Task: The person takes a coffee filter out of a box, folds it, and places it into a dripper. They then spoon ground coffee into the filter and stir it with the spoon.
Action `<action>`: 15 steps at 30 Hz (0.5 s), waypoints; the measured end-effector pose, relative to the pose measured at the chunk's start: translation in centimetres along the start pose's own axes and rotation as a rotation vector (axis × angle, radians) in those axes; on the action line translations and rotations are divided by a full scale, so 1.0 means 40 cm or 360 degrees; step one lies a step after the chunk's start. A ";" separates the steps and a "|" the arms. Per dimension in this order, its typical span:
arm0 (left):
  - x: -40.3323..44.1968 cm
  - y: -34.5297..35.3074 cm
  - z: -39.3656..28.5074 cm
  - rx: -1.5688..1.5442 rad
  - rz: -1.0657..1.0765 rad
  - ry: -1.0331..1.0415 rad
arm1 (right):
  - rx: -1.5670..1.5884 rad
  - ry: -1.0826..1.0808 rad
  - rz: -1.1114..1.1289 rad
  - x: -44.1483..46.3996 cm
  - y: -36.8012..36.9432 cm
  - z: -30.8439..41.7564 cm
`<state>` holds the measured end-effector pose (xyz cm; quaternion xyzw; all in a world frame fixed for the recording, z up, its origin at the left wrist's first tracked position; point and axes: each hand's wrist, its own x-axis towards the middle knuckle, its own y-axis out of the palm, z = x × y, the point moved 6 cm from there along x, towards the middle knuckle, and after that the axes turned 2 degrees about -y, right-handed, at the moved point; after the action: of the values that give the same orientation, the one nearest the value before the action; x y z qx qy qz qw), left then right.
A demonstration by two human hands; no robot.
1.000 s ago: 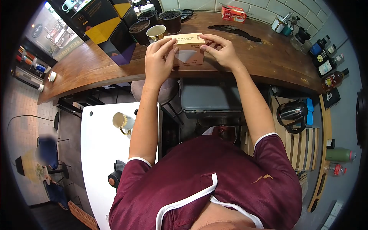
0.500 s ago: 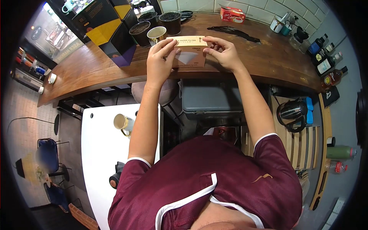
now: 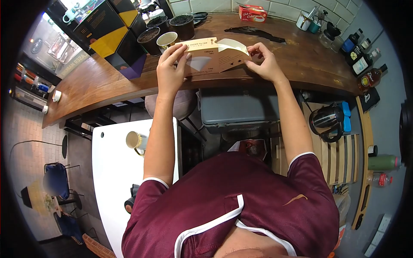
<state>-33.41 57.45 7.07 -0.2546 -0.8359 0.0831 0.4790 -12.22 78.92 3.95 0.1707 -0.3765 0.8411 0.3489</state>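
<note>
A brown and cream paper filter box [image 3: 202, 58] is at the front edge of the wooden counter. My left hand [image 3: 173, 69] grips the box's left end, thumb on its front and fingers on top. The box's right side panel [image 3: 233, 56] is swung open, with pale white paper showing at its top. My right hand [image 3: 263, 62] pinches the outer edge of that panel between thumb and fingers. Just behind the box's left end stands a cup [image 3: 167, 40] with a pale inside.
Dark-filled plastic cups [image 3: 182, 26] and a black and yellow box [image 3: 118, 51] stand at the back left. Behind lie a dark strip [image 3: 255, 34] and a red box [image 3: 252, 13]. Bottles [image 3: 365, 62] line the right. A mug [image 3: 136, 141] sits on the white table [image 3: 112, 172].
My right hand has moved right, pulling the box's side panel outward, so the box is open at that end. My left hand still holds the other end. The view has shifted slightly.
</note>
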 end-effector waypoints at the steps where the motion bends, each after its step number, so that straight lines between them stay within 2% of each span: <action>1: -0.001 0.001 0.004 0.0001 0.0002 0.0000 | 0.0002 0.0002 -0.0001 -0.004 -0.004 0.006; 3: -0.002 0.005 0.012 -0.0073 0.0001 -0.0013 | -0.0072 -0.0100 -0.0053 -0.008 -0.016 0.022; 10: -0.006 0.004 0.006 -0.0039 -0.0006 -0.0026 | -0.0130 -0.0107 -0.0100 0.002 -0.021 0.031; 15: -0.007 0.003 0.003 -0.0029 -0.0018 -0.0033 | 0.0252 -0.0069 -0.0087 0.045 0.006 0.040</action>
<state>-33.37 57.44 6.73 -0.2534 -0.8430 0.0754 0.4684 -13.61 78.42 5.86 0.2260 -0.3116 0.8544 0.3489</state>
